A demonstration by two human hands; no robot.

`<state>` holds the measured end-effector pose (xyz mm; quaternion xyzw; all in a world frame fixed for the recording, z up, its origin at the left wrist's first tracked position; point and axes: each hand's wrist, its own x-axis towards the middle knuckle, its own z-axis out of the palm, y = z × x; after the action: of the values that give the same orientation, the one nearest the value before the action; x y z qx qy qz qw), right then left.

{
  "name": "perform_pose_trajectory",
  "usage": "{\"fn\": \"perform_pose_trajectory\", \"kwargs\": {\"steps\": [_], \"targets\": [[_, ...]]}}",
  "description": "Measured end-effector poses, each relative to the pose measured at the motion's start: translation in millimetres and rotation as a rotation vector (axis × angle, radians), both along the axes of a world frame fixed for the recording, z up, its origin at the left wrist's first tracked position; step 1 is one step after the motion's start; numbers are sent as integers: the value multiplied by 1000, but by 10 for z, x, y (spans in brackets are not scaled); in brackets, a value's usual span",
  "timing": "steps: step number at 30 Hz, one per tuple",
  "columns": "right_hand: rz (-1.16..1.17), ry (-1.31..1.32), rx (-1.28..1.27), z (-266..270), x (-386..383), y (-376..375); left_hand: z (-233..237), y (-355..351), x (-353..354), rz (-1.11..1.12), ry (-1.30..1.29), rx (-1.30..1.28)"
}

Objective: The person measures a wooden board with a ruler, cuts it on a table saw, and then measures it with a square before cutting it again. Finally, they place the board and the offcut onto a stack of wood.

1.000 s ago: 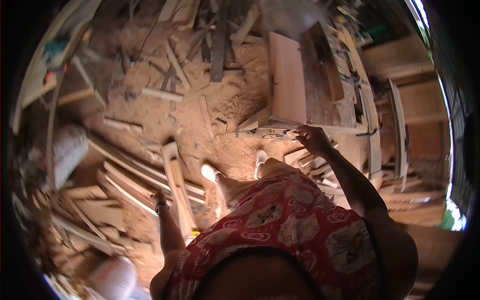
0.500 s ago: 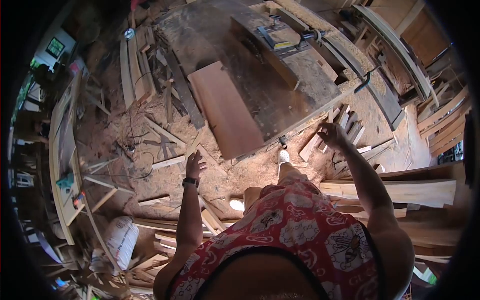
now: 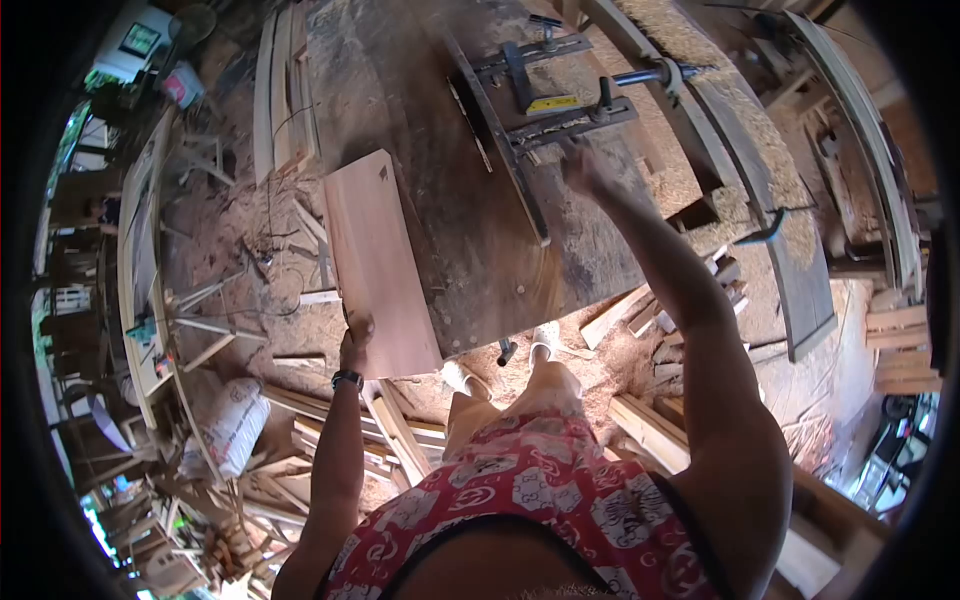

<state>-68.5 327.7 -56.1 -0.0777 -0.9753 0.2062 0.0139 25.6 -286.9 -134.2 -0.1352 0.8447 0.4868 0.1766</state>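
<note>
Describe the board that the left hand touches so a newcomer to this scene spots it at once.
Find the big dark table in the middle of the view. Along its left edge lies a pale board, with the left hand at its near end. Unlike the narrow offcuts on the floor beside it, it is broad, smooth and light.

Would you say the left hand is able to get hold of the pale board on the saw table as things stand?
Probably yes: the left hand is at the near corner of the pale board, which lies along the edge of the saw table with nothing on top. Whether it grips is unclear.
</note>
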Motion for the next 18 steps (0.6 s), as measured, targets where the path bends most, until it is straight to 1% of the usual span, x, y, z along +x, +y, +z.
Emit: {"fn": "perform_pose_trajectory", "kwargs": {"steps": [2, 3, 4, 5, 6, 7, 9, 11, 12, 13, 15, 18], "targets": [[106, 314, 172, -439, -724, 268, -84, -63, 3, 10, -63, -33], [40, 341, 185, -676, -1084, 372, -85, -75, 18, 27, -67, -44], [-28, 370, 200, -692, -1287, 367, -79, -74, 11, 10, -33, -59], [-14, 370, 187, -714, -1395, 413, -69, -85, 23, -6, -2, -76], [73, 158, 271, -414, -1415, 444, 152, 64, 33, 11, -68, -135], [161, -54, 358, -251, -1444, 435, 119, 45, 29, 27, -74, -141], [161, -62, 323, -318, -1574, 463, 7, -21, 49, 58, -47, 25], [244, -92, 343, -239, -1581, 500, 37, -5, 61, 104, -71, -8], [268, -103, 297, -322, -1636, 551, -25, -71, 63, 114, -58, 63], [285, -106, 306, -253, -1585, 532, -28, -25, 62, 128, -42, 138], [320, -134, 318, -103, -1474, 484, -39, -32, 78, 167, -72, 153], [378, -132, 317, -263, -1565, 583, -67, -78, 61, 149, -82, 167]]}}
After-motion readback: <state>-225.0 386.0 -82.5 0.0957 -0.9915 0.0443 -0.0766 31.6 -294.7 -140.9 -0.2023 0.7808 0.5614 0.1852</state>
